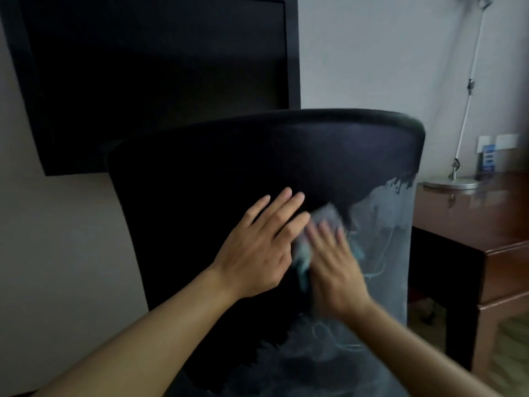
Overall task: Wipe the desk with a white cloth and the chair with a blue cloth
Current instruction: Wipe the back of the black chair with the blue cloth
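A broad, curved black chair (257, 156) back with a smooth padded rim fills the view; worn pale patches show on its right side. The left hand (257, 247) lies flat on the backrest, fingers straight. Just beside it, the blurred right hand (332, 262) presses a crumpled blue cloth (315, 239) against the backrest with straight fingers. Right of the chair stands a glossy wooden desk (486, 219).

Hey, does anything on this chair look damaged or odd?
Yes. The chair backrest looks worn on its right side: a pale grey patch with ragged dark edges, as if the black covering has peeled away, with loose light threads beside the right hand pressing the blue cloth.
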